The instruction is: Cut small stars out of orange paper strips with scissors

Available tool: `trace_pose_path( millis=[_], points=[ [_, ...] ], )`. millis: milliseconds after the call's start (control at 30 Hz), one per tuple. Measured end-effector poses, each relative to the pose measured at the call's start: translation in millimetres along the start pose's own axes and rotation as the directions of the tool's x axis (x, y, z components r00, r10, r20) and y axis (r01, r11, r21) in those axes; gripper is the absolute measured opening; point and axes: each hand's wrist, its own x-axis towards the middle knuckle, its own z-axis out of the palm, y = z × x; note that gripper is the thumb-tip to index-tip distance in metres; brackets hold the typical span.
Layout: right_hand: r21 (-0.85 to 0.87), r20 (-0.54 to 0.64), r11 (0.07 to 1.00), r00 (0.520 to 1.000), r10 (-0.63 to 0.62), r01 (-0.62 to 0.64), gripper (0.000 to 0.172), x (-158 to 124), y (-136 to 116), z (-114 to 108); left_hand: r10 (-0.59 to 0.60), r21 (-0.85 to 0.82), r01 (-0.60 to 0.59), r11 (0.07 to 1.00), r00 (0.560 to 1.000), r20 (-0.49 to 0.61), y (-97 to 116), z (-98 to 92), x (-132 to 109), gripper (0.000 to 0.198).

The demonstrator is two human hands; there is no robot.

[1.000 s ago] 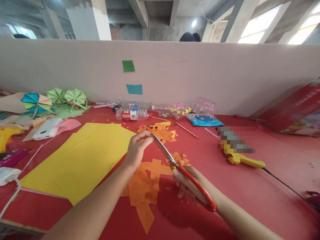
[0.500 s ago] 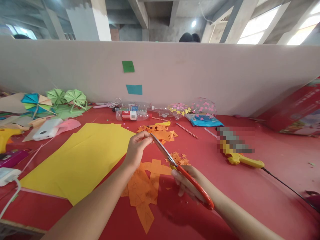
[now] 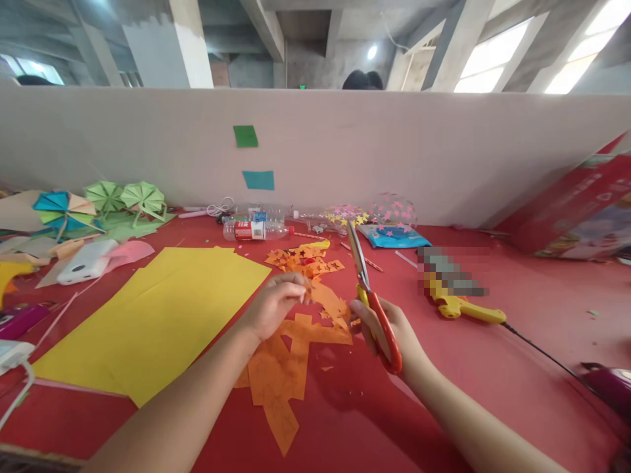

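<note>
My left hand [image 3: 280,303] is closed in a pinch above the orange scraps. From its fingertips a light orange piece of paper [image 3: 329,303] reaches to the right. My right hand [image 3: 389,328] grips a pair of scissors [image 3: 363,263] by red handles, its blades pointing up and away, apart from the paper. Under and below the hands lie cut orange paper sheets [image 3: 280,368] with faint drawn lines. Behind my left hand is a pile of orange star scraps [image 3: 305,257]. Small cut stars are partly hidden beneath the held piece.
Yellow sheets [image 3: 158,322] cover the table's left part. Plastic bottles [image 3: 256,230], a star-covered clear ball [image 3: 393,211] and a blue packet [image 3: 394,236] line the pale partition [image 3: 315,144]. At right rests a yellow glue gun [image 3: 468,310] with a cord. Folded paper umbrellas [image 3: 142,197] stand at left.
The scissors have moved right and swung more upright, away from my left fingers. The orange paper piece at my left hand now shows clearly. The view has shifted slightly.
</note>
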Motion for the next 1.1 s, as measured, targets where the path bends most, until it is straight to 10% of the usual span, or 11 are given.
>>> trace_pose_path(
  millis=[267,400,700,900,1100],
  points=[
    [-0.017,0.201,0.998,0.977,0.063,-0.06,0.026,-0.1,-2.3,2.5,-0.098,0.38,0.06,0.923,0.992,0.082,-17.3,1.8,-2.0,0.018],
    [0.015,0.122,1.0,0.992,0.007,-0.009,0.025,-3.7,-3.4,4.9,0.03,0.558,-0.022,0.829,1.0,-0.006,-22.0,-5.3,4.1,0.02],
    [0.118,-0.059,0.978,0.985,-0.164,0.17,0.03,-8.9,-2.2,5.2,0.114,0.81,-0.201,0.55,0.98,0.166,-36.8,-2.4,7.4,0.019],
    [0.113,-0.021,0.982,0.989,-0.148,0.149,0.03,-7.5,-0.2,8.8,0.214,0.777,-0.231,0.586,0.969,0.127,-31.2,-0.7,3.9,0.017],
    [0.079,0.053,0.993,0.994,-0.097,0.093,0.027,-9.6,-0.8,13.4,0.064,0.525,-0.102,0.845,0.994,0.091,-21.1,15.9,-10.4,0.015]
  ],
)
